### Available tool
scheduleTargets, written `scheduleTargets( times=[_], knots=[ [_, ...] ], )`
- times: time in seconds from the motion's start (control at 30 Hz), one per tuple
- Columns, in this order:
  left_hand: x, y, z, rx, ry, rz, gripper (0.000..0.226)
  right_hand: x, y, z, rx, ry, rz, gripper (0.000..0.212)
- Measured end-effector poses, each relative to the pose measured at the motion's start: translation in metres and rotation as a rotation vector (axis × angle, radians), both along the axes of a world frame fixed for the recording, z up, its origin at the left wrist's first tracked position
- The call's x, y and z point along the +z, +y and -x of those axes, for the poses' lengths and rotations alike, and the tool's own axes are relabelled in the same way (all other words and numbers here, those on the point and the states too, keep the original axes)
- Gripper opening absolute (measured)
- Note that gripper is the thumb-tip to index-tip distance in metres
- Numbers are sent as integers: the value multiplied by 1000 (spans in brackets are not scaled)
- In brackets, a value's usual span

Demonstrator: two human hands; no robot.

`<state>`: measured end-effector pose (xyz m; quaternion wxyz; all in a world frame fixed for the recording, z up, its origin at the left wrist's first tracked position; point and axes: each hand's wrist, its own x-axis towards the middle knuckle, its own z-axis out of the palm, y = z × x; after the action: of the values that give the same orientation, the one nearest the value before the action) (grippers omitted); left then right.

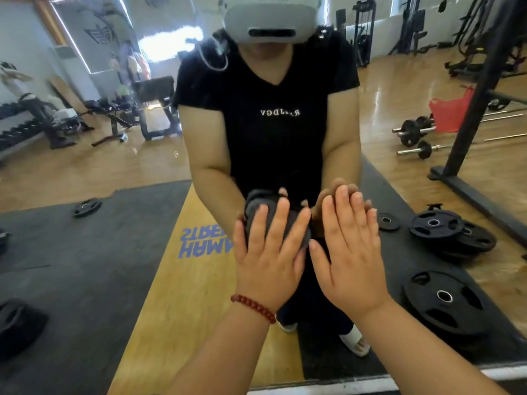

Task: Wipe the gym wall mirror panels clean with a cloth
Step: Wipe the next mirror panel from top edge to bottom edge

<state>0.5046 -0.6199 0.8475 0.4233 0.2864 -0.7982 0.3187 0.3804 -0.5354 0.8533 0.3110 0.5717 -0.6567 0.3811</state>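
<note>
The wall mirror [142, 252] fills nearly the whole head view and reflects me and the gym behind. My left hand [271, 255], with a red bead bracelet on the wrist, presses a dark grey cloth [285, 223] flat against the glass with straight fingers spread over it. Right beside it, my right hand [349, 246] lies flat on the glass with straight fingers and holds nothing. Most of the cloth is hidden under my left hand.
The mirror's bottom edge [370, 380] runs along the lower right with a white strip below it. In the reflection are black weight plates [445, 303], dumbbells [413, 135], a rack post [479, 89], benches and other people at the far left.
</note>
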Motion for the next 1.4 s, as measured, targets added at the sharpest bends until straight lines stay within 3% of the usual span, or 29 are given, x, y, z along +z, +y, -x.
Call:
scheduleTargets(
  times=[0.13, 0.33, 0.43, 0.57, 0.73, 0.8, 0.93, 1.07, 1.4],
  knots=[
    [-13, 9, -13, -5, -15, -79, 75, -11, 3, -3, -10, 22, -39, 67],
    [47, -1, -5, 12, 281, -120, 62, -9, 9, -4, -9, 25, -63, 67],
    [1, -4, -5, -14, 155, -44, 64, -13, 9, -5, -10, 30, -67, 67],
    [-56, 8, -12, -8, 19, -103, 80, -24, 11, -2, 2, 70, -90, 69],
    [-2, 11, 3, -36, 205, -204, 57, -33, 12, 0, 13, 105, -84, 72],
    [12, 3, 6, -33, 242, -156, 56, -34, 10, -1, 11, 104, -74, 74],
    [-36, -8, -3, -62, 49, 21, 60, -39, 7, -1, -4, 95, -46, 74],
    [-92, 5, -13, -35, -35, -69, 80, -42, 5, 0, -19, 111, -59, 72],
    [-51, 14, -12, -148, 92, -234, 72, -68, 8, -14, 145, 126, -71, 60]
  ],
)
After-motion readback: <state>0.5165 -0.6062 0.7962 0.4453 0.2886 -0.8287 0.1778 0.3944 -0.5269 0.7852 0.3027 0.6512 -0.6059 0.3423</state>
